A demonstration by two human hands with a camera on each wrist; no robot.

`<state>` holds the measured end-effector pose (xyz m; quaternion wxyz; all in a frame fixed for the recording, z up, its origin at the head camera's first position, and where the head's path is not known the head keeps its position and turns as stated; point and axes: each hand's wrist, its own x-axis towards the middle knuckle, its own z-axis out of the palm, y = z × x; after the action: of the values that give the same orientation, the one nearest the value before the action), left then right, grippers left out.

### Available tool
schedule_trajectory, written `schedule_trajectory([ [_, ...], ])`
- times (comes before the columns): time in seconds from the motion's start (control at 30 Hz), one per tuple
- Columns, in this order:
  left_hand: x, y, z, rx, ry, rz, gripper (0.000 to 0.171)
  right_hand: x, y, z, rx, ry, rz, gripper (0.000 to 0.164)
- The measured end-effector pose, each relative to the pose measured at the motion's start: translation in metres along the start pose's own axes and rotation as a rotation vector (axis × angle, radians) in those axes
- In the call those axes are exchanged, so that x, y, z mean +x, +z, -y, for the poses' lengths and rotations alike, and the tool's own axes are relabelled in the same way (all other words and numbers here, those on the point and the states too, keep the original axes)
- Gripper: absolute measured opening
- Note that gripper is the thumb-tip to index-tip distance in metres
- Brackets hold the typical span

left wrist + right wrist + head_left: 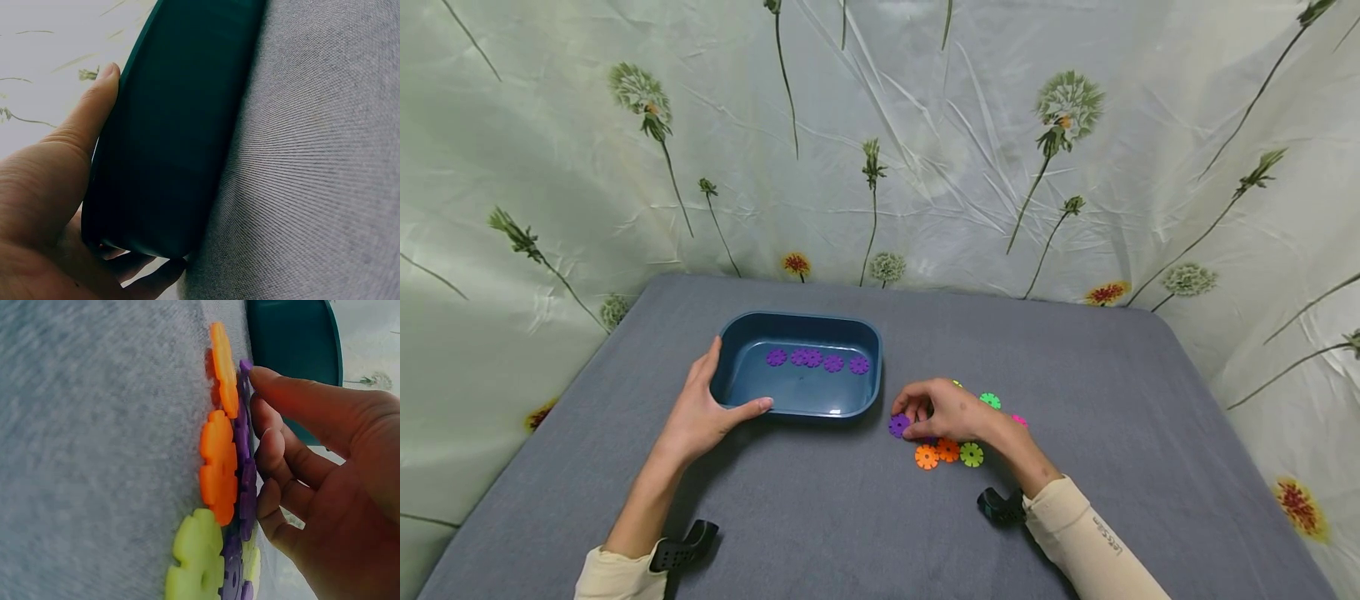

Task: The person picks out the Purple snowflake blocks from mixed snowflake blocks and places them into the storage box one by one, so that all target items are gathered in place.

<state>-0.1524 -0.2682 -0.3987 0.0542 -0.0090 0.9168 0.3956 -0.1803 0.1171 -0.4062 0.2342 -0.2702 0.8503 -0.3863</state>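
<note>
My left hand (700,417) holds the near-left corner of a dark blue plastic tub (801,322). Its thumb lies along the front rim while the fingers wrap the left end, as the left wrist view also shows below the tub wall. Inside the tub lie several purple notched discs (859,365) in a row. Right of the tub, my right hand (951,410) pinches a purple notched disc (898,426) between thumb and fingers, close over the cloth. More purple discs (247,500) lie beneath the hand, partly hidden.
Two orange discs (927,457) and a yellow-green disc (972,454) lie just in front of the right hand. Behind it are a green disc (990,400) and a partly covered pink disc (1019,420). Grey cloth (1097,367) covers the table; a flowered curtain (925,167) hangs behind.
</note>
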Motion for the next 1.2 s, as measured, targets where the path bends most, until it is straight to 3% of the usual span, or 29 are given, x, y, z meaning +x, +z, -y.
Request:
schedule_trajectory([
  [0.17, 0.0, 0.0, 0.0, 0.0, -0.006, 0.005, 0.132, 0.003, -0.002, -0.001, 0.02, -0.015, -0.042, 0.024],
  [0.53, 0.0, -0.001, 0.0, 0.0, -0.007, 0.002, 0.132, 0.013, -0.006, 0.0, 0.051, -0.019, -0.262, 0.027],
  [0.9, -0.001, 0.0, -0.001, 0.001, -0.017, 0.013, 0.133, 0.021, -0.008, 0.005, 0.091, -0.017, -0.42, 0.026],
  [1.2, -0.001, 0.001, -0.001, 0.008, -0.02, 0.01, 0.133, 0.026, -0.011, 0.012, 0.097, -0.008, -0.47, 0.028],
])
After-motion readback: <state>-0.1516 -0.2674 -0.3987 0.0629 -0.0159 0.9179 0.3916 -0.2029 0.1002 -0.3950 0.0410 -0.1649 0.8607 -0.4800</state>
